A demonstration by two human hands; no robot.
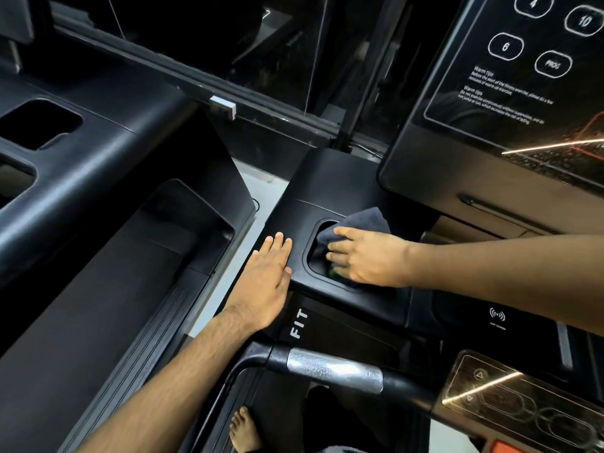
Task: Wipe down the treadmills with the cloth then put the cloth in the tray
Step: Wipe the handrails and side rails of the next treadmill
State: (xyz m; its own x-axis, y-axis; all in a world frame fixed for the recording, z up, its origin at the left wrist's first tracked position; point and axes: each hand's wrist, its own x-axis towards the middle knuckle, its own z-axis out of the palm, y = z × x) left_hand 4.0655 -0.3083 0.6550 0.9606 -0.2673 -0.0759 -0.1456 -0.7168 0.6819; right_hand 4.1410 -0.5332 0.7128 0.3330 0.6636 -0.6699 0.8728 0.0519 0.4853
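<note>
**At the console tray: cloth under the right hand**

At 6 o'clock, nearest the camera, a bare foot (243,429) stands on the treadmill deck. Just above it a black handlebar (333,369) with a bright metal sensor sleeve crosses the view. A glossy keypad (510,407) lies at 4 o'clock.

Beyond the handlebar, white FIT lettering (299,323) marks the front of the console housing (327,191).

The left hand (266,282) enters from 7 o'clock. It lies flat on the housing's left edge with fingers straight and together, and it holds nothing.

The right hand (366,259) enters from 3 o'clock. Its fingers curl down over the cloth (366,220) and hold it. The cloth is dark grey, and its lower part is pushed into the tray (315,264), a rounded recess in the housing top just right of the left hand. Its upper fold rises over the tray's far rim. A small green patch shows at the fingertips; what it is cannot be told.

At 1 o'clock stands the display panel (523,93), with outlined number keys and printed warning text. At 10 o'clock lies the neighbouring treadmill (98,158), with light floor between the two machines.
</note>
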